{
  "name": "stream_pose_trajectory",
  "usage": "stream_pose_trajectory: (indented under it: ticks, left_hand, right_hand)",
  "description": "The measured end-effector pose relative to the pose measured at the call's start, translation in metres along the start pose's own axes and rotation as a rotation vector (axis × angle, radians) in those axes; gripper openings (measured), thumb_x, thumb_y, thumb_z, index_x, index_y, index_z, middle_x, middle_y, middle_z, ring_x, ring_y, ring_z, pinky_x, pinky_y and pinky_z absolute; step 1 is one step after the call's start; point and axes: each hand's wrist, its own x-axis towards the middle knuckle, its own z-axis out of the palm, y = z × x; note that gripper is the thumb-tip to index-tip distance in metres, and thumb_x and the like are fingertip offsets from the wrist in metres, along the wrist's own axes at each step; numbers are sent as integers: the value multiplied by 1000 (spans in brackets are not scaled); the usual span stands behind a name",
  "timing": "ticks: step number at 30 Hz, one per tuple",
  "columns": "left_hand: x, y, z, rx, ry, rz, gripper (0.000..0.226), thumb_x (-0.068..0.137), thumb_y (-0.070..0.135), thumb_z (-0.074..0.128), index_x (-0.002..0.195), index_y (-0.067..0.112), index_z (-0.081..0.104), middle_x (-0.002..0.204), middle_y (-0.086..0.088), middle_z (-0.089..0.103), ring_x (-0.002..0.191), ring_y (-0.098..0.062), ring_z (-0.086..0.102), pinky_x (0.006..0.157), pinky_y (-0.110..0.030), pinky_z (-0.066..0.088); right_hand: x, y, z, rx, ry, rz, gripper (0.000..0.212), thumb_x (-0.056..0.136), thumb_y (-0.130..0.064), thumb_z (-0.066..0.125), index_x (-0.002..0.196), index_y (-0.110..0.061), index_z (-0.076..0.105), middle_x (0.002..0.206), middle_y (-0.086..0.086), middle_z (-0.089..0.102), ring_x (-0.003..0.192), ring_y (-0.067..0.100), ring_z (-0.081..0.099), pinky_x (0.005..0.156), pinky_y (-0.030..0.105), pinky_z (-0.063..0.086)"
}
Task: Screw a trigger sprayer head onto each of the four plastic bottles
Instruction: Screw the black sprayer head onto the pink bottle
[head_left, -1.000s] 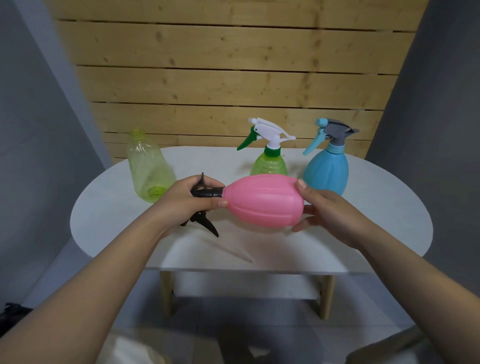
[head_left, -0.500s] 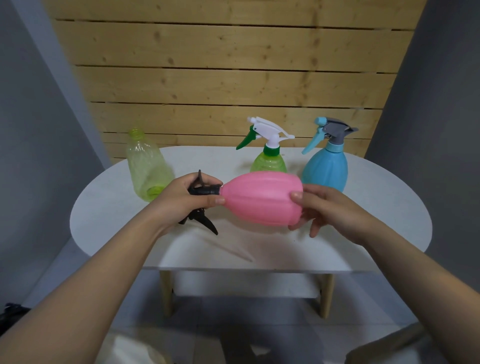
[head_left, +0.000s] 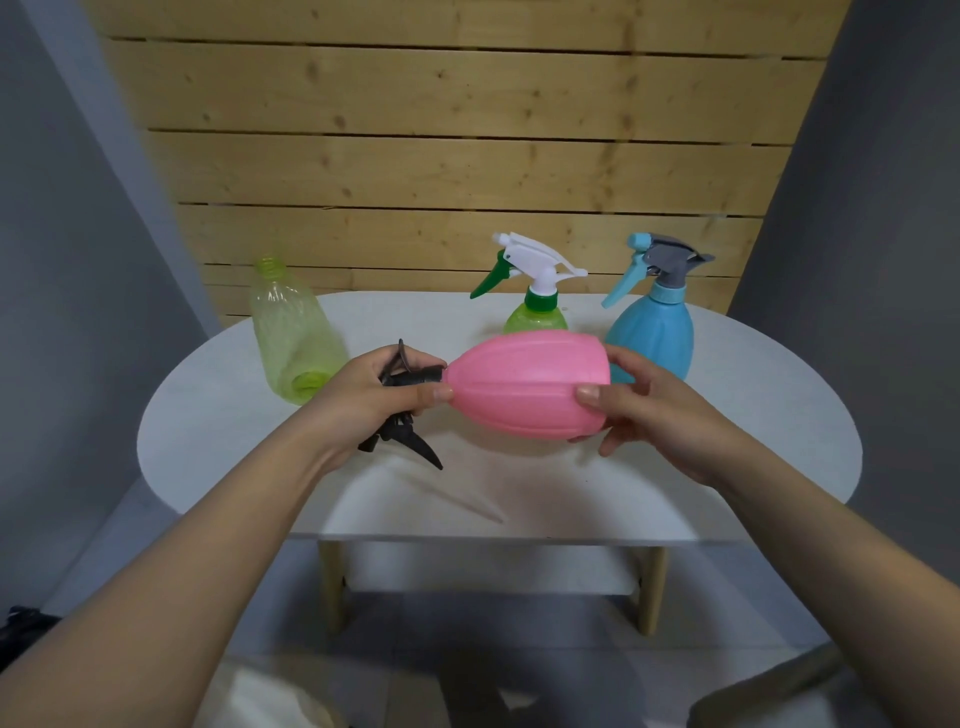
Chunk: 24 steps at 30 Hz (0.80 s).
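The ribbed bottle (head_left: 524, 392) held sideways is plain pink, its sprayer head (head_left: 402, 410) black. Near the counter's far left edge stands a translucent yellow-green bottle (head_left: 293, 338). A lime-green bottle (head_left: 535, 322) wears a white sprayer (head_left: 540, 257) with dark green trigger and collar. The blue bottle (head_left: 652, 332) has a grey-and-light-blue sprayer (head_left: 657, 265). The counter (head_left: 753, 415) is white, and the wall (head_left: 467, 130) behind shows knotty pale wood planks.

Both arms extended, left hand (head_left: 363, 400) clenched, right hand (head_left: 660, 410) fingers (head_left: 592, 393) curled

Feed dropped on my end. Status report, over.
Left hand on black sprayer head, right hand on pink bottle, held sideways over table. Yellow-green bottle uncapped. Nothing in the way.
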Motion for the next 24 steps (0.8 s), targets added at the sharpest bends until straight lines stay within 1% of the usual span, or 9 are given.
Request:
stream_pose_trajectory:
  ticks: [3, 8, 12, 15, 18, 20, 21, 22, 24]
  left_hand:
    - [-2, 0, 0, -3, -5, 36, 14, 77, 3, 68, 86, 12, 63, 56, 15, 61, 47, -3, 48, 47, -14, 40]
    - [-3, 2, -5, 25, -21, 83, 17, 76, 0, 69, 87, 11, 62, 84, 1, 66, 57, -1, 55, 52, -12, 42]
    - [-5, 2, -5, 10, -20, 122, 21, 73, -1, 71, 86, 13, 62, 88, 0, 69, 69, 1, 64, 57, -10, 44]
    - [-4, 3, -5, 20, 17, 133, 22, 73, 4, 73, 89, 18, 65, 84, 6, 71, 67, 0, 64, 57, -10, 45]
    - [-2, 5, -11, -167, -17, 77, 23, 77, 21, 68, 100, 19, 66, 89, -2, 69, 68, -8, 65, 66, -19, 51]
    - [2, 6, -17, -391, -63, 60, 39, 71, 38, 74, 103, 17, 67, 97, -7, 71, 74, -14, 70, 68, -22, 55]
    - [3, 6, -18, -465, -79, 51, 52, 61, 45, 79, 103, 17, 67, 100, -7, 73, 80, -16, 71, 69, -24, 56]
    - [4, 5, -18, -503, -94, 39, 65, 52, 51, 82, 106, 17, 66, 103, -7, 74, 87, -18, 72, 71, -27, 57]
    - [5, 3, -14, -510, -132, 11, 84, 47, 55, 83, 116, 12, 61, 111, -7, 72, 99, -21, 69, 76, -30, 58]
  right_hand:
    - [1, 1, 1, 10, 5, -4, 76, 59, -51, 71, 126, -21, 51, 85, 15, 74, 71, 27, 71, 52, 26, 54]
    - [2, 4, 5, 75, -62, 47, 61, 69, -47, 65, 120, -15, 56, 82, 18, 70, 67, 28, 70, 52, 29, 57]
    - [2, 3, 4, 141, -124, 124, 61, 65, -48, 67, 115, -14, 57, 81, 20, 71, 66, 28, 70, 58, 32, 59]
    - [3, 4, 3, 219, -133, 175, 69, 59, -52, 68, 113, -11, 55, 77, 21, 71, 65, 29, 70, 58, 32, 59]
    - [3, 5, 2, 305, -108, 201, 76, 63, -50, 69, 124, -9, 48, 77, 23, 69, 63, 30, 70, 57, 33, 59]
    - [4, 4, 4, 398, -96, 191, 97, 53, -55, 79, 131, -12, 41, 79, 25, 69, 64, 31, 71, 58, 33, 59]
    - [4, 4, 5, 458, -98, 176, 107, 45, -55, 84, 133, -14, 40, 82, 26, 69, 66, 32, 71, 59, 34, 59]
    - [5, 4, 8, 523, -103, 157, 112, 40, -54, 86, 134, -14, 39, 84, 27, 70, 69, 33, 72, 61, 35, 60]
    - [6, 5, 18, 633, -121, 115, 112, 40, -49, 89, 133, -15, 39, 93, 28, 70, 80, 35, 72, 66, 36, 59]
